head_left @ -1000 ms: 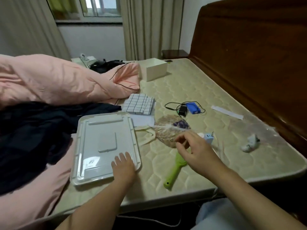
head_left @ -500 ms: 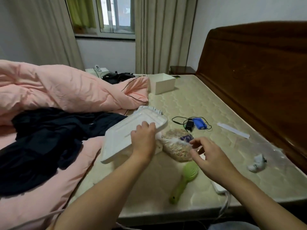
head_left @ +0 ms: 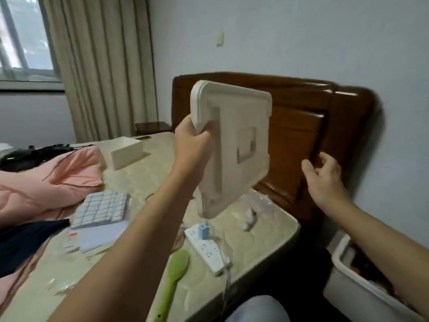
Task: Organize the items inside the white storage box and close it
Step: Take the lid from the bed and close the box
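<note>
The left hand (head_left: pixel 192 145) grips the white lid (head_left: pixel 234 147) by one long edge, fingers curled round the rim, and holds it upright in the air above the bed (head_left: pixel 267 231). Held on edge like this, the lid appears to be in transit rather than at rest. The right hand (head_left: pixel 325 180) is empty, its fingers loosely curled and spread, at 3 o'clock of the lid and clear of it, apparently ready to take the far edge.

The white storage box (head_left: pixel 343 284) stands on the floor at 4 o'clock of the lid, beside the bed, uncovered; its contents are too blurred to name. On the bed lie a green hairbrush (head_left: pixel 173 280), a white power strip (head_left: pixel 209 249) and a checked cloth (head_left: pixel 101 209), all outside the box.

Judgement: sorting is not finished, and the lid is likely being moved out of the way or toward the box.
</note>
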A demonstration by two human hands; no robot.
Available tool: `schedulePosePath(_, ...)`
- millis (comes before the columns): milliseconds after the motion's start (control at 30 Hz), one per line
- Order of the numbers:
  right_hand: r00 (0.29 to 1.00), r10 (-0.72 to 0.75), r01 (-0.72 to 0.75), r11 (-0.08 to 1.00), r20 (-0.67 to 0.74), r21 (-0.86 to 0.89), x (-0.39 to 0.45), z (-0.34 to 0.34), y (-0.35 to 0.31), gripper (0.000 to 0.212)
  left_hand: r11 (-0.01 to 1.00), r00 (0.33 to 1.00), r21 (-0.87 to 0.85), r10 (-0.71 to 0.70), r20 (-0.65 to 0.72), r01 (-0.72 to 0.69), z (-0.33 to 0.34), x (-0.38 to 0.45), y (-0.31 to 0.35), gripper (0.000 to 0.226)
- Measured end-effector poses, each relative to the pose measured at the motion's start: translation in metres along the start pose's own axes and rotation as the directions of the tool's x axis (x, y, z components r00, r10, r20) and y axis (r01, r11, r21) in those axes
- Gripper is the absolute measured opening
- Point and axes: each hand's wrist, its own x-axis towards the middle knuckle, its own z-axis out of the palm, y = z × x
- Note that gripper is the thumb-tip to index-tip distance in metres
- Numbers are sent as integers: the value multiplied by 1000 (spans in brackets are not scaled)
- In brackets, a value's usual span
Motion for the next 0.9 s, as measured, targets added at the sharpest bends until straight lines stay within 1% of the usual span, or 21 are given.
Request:
schedulePosePath(33,997,24,-26,999,-69,-26,6,-30,14,71,993,994,-70,-91,64,95,19,-2,-4,17)
schedulePosePath(67,989,47,-55,997,-142,-59,10,-60,27,73,975,973,-113,-174,151,192,37,-5,-10,13)
schedulePosePath(133,953,106,-155,976,-284,-155,8,-120,54,78,910,894,-157,-322,311,383,76,-12,-29,6)
schedulePosePath(200,900,196,-289,937,-390,-196,-6,-175,82,82,820,770,-119,-462,439,559,116,-26,-54,18)
schedulePosePath(267,852,295,-400,900,-433,-175,-27,-219,111,80,714,605,-52,-549,577,698,155,-47,-72,26)
schedulePosePath(333,817,399,-493,858,-417,-144,-50,-254,141,75,628,449,20,-577,682,778,189,-67,-85,29)
schedulePosePath(367,801,456,-528,843,-388,-101,-61,-268,157,69,606,385,68,-584,715,792,205,-75,-90,30)
schedulePosePath(433,762,551,-582,813,-340,11,-84,-291,190,54,585,284,186,-617,734,790,233,-94,-97,33)
schedulePosePath(467,737,581,-603,796,-346,53,-96,-301,206,49,582,249,242,-636,731,777,246,-105,-99,33)
schedulePosePath(533,672,639,-643,754,-375,133,-119,-314,236,44,611,222,341,-660,718,714,265,-129,-107,31)
schedulePosePath(633,557,734,-704,666,-389,246,-144,-325,277,39,708,216,461,-642,736,535,285,-170,-126,18)
schedulePosePath(667,517,759,-728,633,-396,263,-151,-327,288,35,729,216,489,-637,740,479,290,-183,-132,13)
schedulePosePath(733,457,797,-763,580,-395,286,-161,-330,306,27,755,234,525,-634,737,393,299,-205,-144,16)
schedulePosePath(800,427,820,-792,542,-380,280,-164,-330,317,16,779,271,519,-615,740,352,308,-221,-153,15)
schedulePosePath(833,425,826,-803,533,-372,266,-162,-328,320,10,791,294,509,-603,741,341,312,-226,-156,16)
schedulePosePath(900,450,817,-802,547,-360,239,-156,-321,324,3,828,363,502,-561,744,250,321,-231,-164,25)
